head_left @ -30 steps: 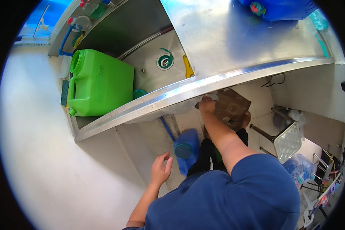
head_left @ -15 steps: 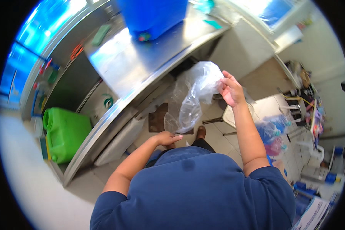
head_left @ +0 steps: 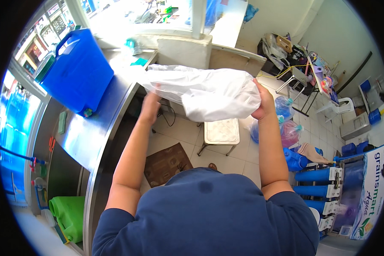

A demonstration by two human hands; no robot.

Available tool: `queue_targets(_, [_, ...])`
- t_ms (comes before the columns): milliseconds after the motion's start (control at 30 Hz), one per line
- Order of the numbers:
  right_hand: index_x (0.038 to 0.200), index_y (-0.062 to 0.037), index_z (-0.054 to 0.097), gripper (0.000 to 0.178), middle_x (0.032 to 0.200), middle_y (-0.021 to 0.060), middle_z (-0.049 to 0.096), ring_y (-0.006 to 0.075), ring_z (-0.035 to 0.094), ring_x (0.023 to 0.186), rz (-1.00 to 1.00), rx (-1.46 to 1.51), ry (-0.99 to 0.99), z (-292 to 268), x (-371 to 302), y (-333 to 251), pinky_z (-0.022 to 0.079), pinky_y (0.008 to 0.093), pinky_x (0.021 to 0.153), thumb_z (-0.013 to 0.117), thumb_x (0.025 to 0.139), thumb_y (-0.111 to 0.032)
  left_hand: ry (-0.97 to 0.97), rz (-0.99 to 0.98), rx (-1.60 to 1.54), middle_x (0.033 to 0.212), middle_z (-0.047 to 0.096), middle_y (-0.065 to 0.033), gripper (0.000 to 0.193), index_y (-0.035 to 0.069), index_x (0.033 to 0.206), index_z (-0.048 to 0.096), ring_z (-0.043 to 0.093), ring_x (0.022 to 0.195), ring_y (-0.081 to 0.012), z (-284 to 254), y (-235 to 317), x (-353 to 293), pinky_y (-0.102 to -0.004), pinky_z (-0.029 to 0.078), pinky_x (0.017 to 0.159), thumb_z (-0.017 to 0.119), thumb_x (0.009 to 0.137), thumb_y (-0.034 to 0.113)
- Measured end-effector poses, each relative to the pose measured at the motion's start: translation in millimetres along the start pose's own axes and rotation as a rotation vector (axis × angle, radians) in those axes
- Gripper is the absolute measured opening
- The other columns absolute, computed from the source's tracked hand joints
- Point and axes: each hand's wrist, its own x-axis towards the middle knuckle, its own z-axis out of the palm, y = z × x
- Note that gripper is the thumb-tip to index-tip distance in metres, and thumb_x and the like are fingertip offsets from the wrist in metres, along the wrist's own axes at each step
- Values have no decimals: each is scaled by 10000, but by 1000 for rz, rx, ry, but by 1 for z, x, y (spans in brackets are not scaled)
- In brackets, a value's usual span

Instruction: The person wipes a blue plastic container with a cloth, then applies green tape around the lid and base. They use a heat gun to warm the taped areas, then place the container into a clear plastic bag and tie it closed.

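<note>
A whitish, see-through plastic bag (head_left: 219, 91) stretches sideways in front of me at chest height, puffed out and partly crumpled. My right hand (head_left: 265, 102) is closed on its right end, the fingers partly hidden behind the plastic. Close by the bag's left end, my left hand (head_left: 150, 106) is smeared by motion, so its grip does not show. Left of that hand runs a steel counter (head_left: 119, 87), on which a big blue jerrycan (head_left: 79, 70) with a dark green cap stands.
A white-topped stool (head_left: 222, 131) stands beneath the bag, with a brown mat (head_left: 168, 163) to its left. At lower left sits a green jerrycan (head_left: 70, 216). Filled plastic bags (head_left: 291, 133) and blue filter cylinders (head_left: 312, 175) are on the right.
My view has swung to the right. The bag, which hung down from my right hand, is now held higher and spread sideways; my left hand has risen to its left end.
</note>
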Motion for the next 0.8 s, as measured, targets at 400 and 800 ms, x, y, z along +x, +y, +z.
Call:
queue_targets(400, [1289,40,513,410,1251,178,611,305,625,1111,-156,-62,258,-98,39,-53,520,441,952,477,1037,-282,137,37,-173,1295,525,-133,658,61,1436,350,558,1124,-222,189,-14,-34,-389,522,882,383,1018,568])
queue_targets(800, [1441,-91,392,876,1390,158,480,284,596,1106,-497,-907,703,-83,13,-45,502,391,927,807,782,-493,15,395,406,569,511,32,385,21,654,554,418,553,-34,204,38,5,-251,350,485,784,865,246])
